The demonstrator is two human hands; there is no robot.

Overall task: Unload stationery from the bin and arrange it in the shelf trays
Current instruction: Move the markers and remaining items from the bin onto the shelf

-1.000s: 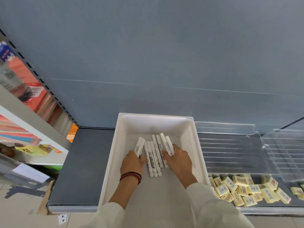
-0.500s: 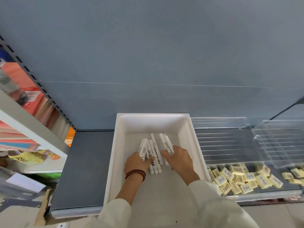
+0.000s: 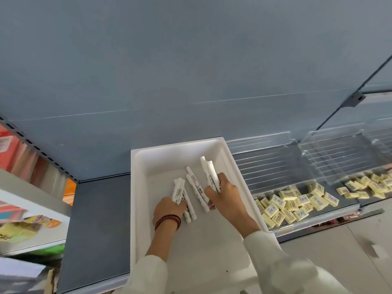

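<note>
Head view: both hands are inside the white bin [image 3: 178, 154], which sits on the grey shelf [image 3: 97, 219]. The left hand [image 3: 167, 211] grips a clutch of white pens [image 3: 178, 190] and the right hand [image 3: 226, 197] grips a second bundle [image 3: 209, 172], while loose pens [image 3: 198, 190] lie on the bin floor between them. Just right of the bin, clear shelf trays [image 3: 275, 164] carry small yellow packs [image 3: 292, 201] at the front.

Probably a stationery shop: slotted display shelving [image 3: 95, 219], clear acrylic trays [image 3: 331, 153], loose yellow packs [image 3: 292, 202] bearing barcode labels.
</note>
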